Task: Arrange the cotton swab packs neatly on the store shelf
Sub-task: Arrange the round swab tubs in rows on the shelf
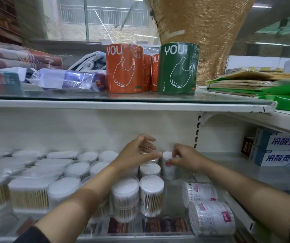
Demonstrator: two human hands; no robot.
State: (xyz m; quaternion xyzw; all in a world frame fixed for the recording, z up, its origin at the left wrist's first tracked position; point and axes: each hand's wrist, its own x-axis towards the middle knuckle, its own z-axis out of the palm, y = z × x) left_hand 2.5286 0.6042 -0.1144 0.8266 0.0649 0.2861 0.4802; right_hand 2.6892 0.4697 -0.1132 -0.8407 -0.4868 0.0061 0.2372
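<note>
On the lower shelf, pale grey with a white back wall, the round cotton swab packs are clear with white tips on top and tan sticks showing below. Two packs lying at its right edge are white with pink labels. The toothpaste boxes are white and blue with blue lettering. On the upper shelf, white-edged, stand an orange roll and a dark green roll, both with white line drawings and white "YOU" lettering.
</note>
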